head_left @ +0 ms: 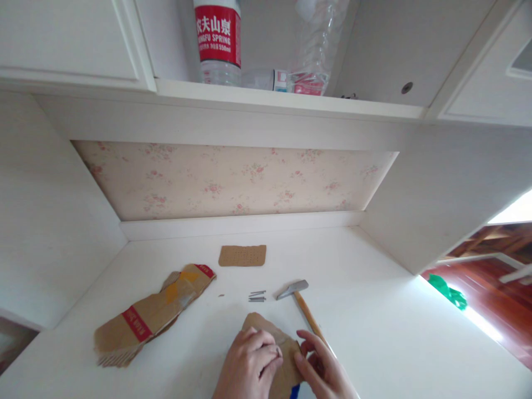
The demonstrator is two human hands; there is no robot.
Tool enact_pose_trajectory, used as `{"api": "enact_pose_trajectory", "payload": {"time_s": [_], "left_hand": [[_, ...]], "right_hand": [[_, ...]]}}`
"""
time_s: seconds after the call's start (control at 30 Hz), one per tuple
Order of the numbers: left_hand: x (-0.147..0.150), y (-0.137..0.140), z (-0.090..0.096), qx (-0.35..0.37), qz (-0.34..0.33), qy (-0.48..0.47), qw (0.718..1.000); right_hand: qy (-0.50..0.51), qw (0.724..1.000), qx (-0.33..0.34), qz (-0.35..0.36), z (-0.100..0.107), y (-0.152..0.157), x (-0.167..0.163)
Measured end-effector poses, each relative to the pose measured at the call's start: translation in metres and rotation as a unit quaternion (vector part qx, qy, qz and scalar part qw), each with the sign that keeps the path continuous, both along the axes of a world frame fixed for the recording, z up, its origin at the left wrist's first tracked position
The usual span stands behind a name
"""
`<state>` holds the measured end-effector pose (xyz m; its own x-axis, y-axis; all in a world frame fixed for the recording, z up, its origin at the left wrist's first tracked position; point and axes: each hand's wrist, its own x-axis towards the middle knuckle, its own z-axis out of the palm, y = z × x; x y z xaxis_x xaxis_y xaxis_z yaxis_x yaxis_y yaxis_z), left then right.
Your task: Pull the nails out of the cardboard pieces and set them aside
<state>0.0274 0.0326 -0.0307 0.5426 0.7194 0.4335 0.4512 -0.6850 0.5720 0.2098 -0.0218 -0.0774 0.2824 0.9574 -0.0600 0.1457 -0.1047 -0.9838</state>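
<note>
Above, cupboard (282,100) holding plastic bottles (218,36) (red label showing), right hand (323,366) gripping cardboard (287,354)

The head-worn camera looks forward and down over a white desktop (374,327). The left hand (252,360) and right hand (324,366) are near, a shelf (270,98) farther off.

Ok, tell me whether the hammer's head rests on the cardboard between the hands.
No: the hammer's head lies apart from that cardboard, farther back on the white tabletop.
</note>
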Motion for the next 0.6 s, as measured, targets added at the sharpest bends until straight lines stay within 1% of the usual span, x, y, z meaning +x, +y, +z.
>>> {"api": "enact_pose_trajectory", "payload": {"time_s": [0.1,0.17,0.2,0.23,0.27,0.3,0.33,0.37,0.43,0.5,0.57,0.6], "left_hand": [[0.0,0.001,-0.004,0.021,-0.004,0.017,1.0],[0.0,0.003,-0.008,0.043,-0.007,0.024,0.999],[-0.001,0.003,-0.01,0.053,-0.007,0.025,0.998],[-0.001,0.004,-0.012,0.062,-0.008,0.024,0.998],[-0.001,0.004,-0.013,0.069,-0.01,0.022,0.997],[-0.001,0.005,-0.015,0.074,-0.011,0.02,0.997],[-0.001,0.005,-0.016,0.077,-0.012,0.019,0.997],[-0.001,0.005,-0.017,0.079,-0.011,0.019,0.997],[-0.001,0.005,-0.018,0.081,-0.01,0.023,0.996],[-0.001,0.005,-0.017,0.08,-0.006,0.029,0.996],[-0.001,0.005,-0.016,0.078,-0.001,0.035,0.996],[0.0,0.004,-0.016,0.077,0.002,0.036,0.996]], "right_hand": [[-0.048,0.998,0.032,-0.019,0.012,0.0,0.006],[-0.111,0.993,0.032,-0.02,0.017,-0.001,0.018],[-0.159,0.987,0.023,-0.014,0.017,-0.002,0.026],[-0.22,0.975,0.009,-0.015,0.014,-0.003,0.035],[-0.288,0.957,0.007,-0.019,0.008,-0.005,0.044],[-0.355,0.934,0.016,-0.038,0.0,-0.006,0.052],[-0.409,0.912,0.011,-0.026,-0.009,-0.008,0.059],[-0.445,0.896,-0.008,0.013,-0.018,-0.009,0.065],[-0.469,0.878,-0.065,0.068,-0.034,-0.01,0.072],[-0.479,0.865,-0.115,0.097,-0.044,-0.009,0.075],[-0.47,0.865,-0.138,0.11,-0.048,-0.006,0.077],[-0.452,0.874,-0.134,0.115,-0.049,-0.005,0.077]]}}
